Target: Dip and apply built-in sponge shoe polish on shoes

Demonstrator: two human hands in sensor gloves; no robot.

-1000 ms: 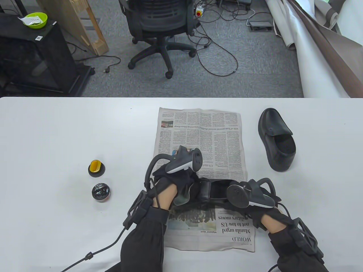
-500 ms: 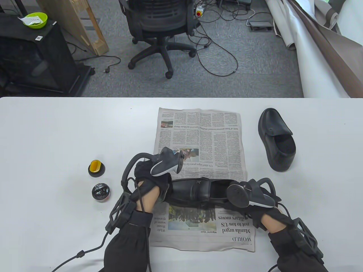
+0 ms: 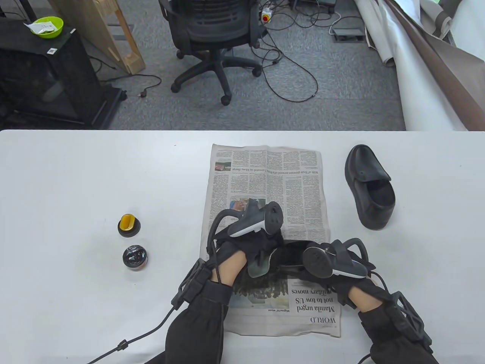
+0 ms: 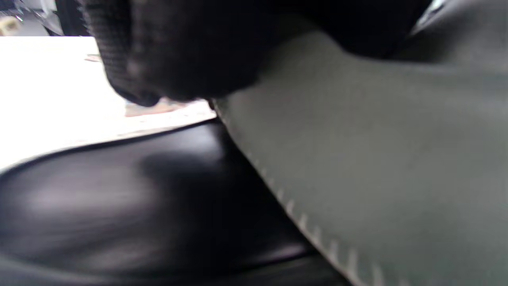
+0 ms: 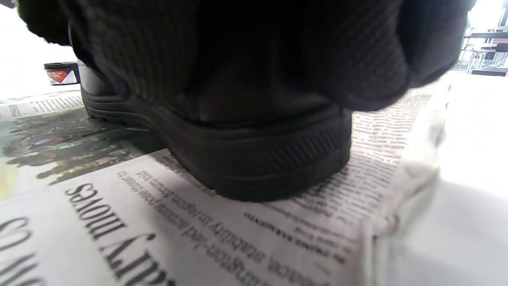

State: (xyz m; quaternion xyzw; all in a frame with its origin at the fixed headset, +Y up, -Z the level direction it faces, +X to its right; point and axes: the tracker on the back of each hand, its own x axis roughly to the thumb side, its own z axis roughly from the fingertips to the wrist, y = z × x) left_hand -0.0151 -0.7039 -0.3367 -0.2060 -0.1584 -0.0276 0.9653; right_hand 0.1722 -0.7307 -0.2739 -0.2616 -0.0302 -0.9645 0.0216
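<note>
Grey cloth (image 3: 258,267) in the left hand (image 3: 250,246) has slid rightward from the toe onto the shoe (image 3: 291,258) middle, near the newspaper's (image 3: 265,178) near edge; the right hand (image 3: 341,271) keeps gripping the heel.

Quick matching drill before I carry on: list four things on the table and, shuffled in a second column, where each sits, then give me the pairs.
Things:
1. grey cloth
2. spare shoe
3. yellow-topped lid
4. open polish tin

Places:
A. bare table, right of the newspaper
B. in the left hand, against the shoe on the newspaper
C. far left, nearer the person
D. far left, just beyond the tin

Pairs: 1-B, 2-A, 3-D, 4-C
</note>
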